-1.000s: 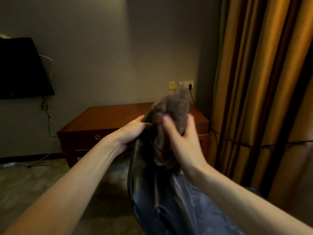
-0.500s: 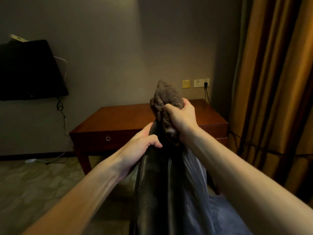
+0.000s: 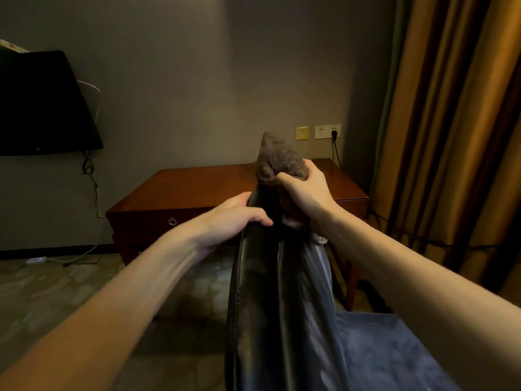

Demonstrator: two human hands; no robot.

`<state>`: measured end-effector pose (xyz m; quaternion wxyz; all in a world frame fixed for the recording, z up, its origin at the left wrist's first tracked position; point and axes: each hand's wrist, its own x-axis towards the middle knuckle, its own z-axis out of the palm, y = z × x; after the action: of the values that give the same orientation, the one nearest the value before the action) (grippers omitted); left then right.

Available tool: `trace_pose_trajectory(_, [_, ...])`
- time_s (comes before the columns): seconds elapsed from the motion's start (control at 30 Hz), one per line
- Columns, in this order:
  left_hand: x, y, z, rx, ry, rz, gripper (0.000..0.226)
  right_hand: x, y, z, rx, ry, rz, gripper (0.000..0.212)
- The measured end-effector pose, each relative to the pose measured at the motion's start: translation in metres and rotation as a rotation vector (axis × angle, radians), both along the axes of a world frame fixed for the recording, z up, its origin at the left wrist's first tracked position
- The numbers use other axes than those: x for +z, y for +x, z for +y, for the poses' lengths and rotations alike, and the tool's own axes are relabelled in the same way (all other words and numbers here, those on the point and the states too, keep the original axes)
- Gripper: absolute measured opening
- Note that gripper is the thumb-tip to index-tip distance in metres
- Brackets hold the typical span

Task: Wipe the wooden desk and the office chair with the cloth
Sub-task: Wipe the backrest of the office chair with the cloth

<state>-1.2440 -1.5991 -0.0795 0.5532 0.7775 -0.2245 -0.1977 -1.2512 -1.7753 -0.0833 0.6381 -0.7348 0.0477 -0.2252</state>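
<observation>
Gripping entry, right hand [image 3: 306,194]: fingers curled tight round the brown cloth [image 3: 279,159], which is bunched into a peak at the top edge of the office chair [image 3: 262,277] backrest.

Left hand [image 3: 234,218]: clamped over the same top edge just beside the cloth, apparently steadying it.

Change: a second ago the cloth lay under flatter fingers and hung further down the backrest; now it is gathered in a fist at the crest. A stroke along the backrest looks complete, with the cloth regathered for another pass.

Wooden counter [image 3: 197,187]: beyond the chair, against the wall, clear of the cloth.

Curtain [image 3: 451,136]: right. Television [image 3: 42,103]: left.
</observation>
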Motion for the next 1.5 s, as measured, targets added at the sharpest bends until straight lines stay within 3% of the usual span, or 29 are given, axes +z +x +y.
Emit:
trace_pose_trajectory(0.1, [0.003,0.004,-0.012,0.033,-0.09,0.044,0.037,-0.001,-0.048,0.016,0.049,0.023,-0.041,0.035])
trace_pose_trajectory(0.23, [-0.011,0.009,-0.012,0.017,-0.224,0.11,0.064,-0.003,-0.063,0.021,0.088,0.131,-0.01,0.037])
trace_pose_trajectory(0.4, [-0.023,0.011,-0.005,0.023,-0.244,0.081,0.068,-0.006,-0.013,0.034,0.004,0.321,0.007,0.044])
trace_pose_trajectory(0.47, [-0.025,0.013,-0.002,0.025,-0.227,0.065,0.079,-0.005,0.01,0.031,0.008,0.365,0.0,0.035])
trace_pose_trajectory(0.57, [-0.023,0.01,-0.005,-0.021,-0.22,0.058,0.071,0.001,0.043,0.012,0.039,0.47,0.002,0.017])
trace_pose_trajectory(0.7, [-0.028,0.011,0.002,-0.03,-0.213,0.067,0.073,-0.001,0.09,-0.009,0.073,0.562,0.052,0.027])
trace_pose_trajectory(0.9, [-0.032,0.014,0.005,-0.065,-0.184,0.046,0.075,-0.011,0.134,-0.03,0.045,0.484,0.141,0.018])
trace_pose_trajectory(1.07, [-0.031,0.016,0.003,-0.066,-0.201,0.057,0.079,0.0,0.112,-0.036,0.05,-0.077,0.21,0.04])
trace_pose_trajectory(1.13, [-0.03,0.017,-0.001,-0.041,-0.227,0.069,0.075,0.003,0.092,-0.034,0.057,-0.164,0.216,0.044])
trace_pose_trajectory(1.3, [-0.022,0.02,-0.005,-0.023,-0.194,0.053,0.068,0.004,0.02,-0.012,0.124,-0.242,0.154,0.038])
trace_pose_trajectory(1.43, [-0.012,0.006,-0.007,0.039,-0.091,0.053,0.024,0.014,-0.046,0.002,0.184,-0.201,0.163,0.034])
trace_pose_trajectory(1.5, [-0.011,0.002,-0.008,0.137,-0.051,-0.013,0.039,0.017,-0.072,0.001,0.198,-0.125,0.197,0.034])
